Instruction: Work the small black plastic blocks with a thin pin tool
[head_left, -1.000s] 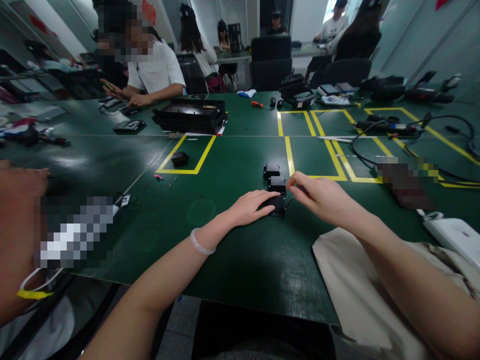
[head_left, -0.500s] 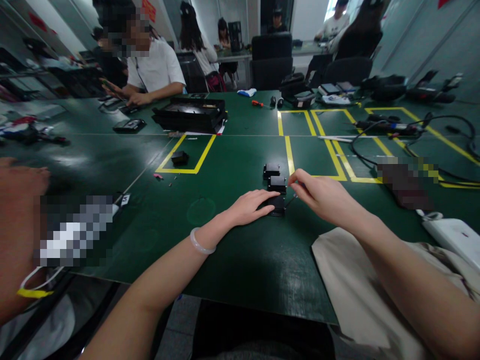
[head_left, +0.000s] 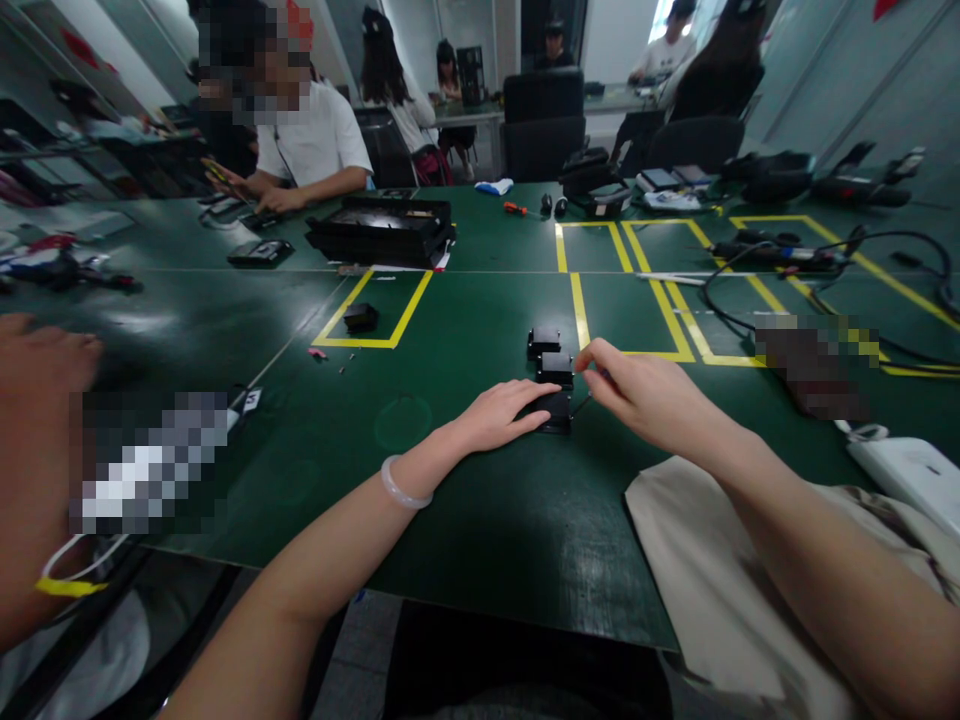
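Three small black blocks stand in a row on the green table. My left hand has its fingers around the nearest block, thumb on the near side and fingertips on the far side. The middle block sits just beyond those fingertips, and the farthest block is behind it. To the right of the blocks, my right hand is closed in a pinch; a thin dark rod shows between it and the nearest block. What its fingertips grip is too small to make out.
A beige cloth lies under my right forearm, beside a white device. Another black block sits within yellow tape at the left. Behind it is a black tray. Another person's hand is at the left edge.
The thin rod by my right hand has shifted its angle slightly. Both hands keep nearly the same place.
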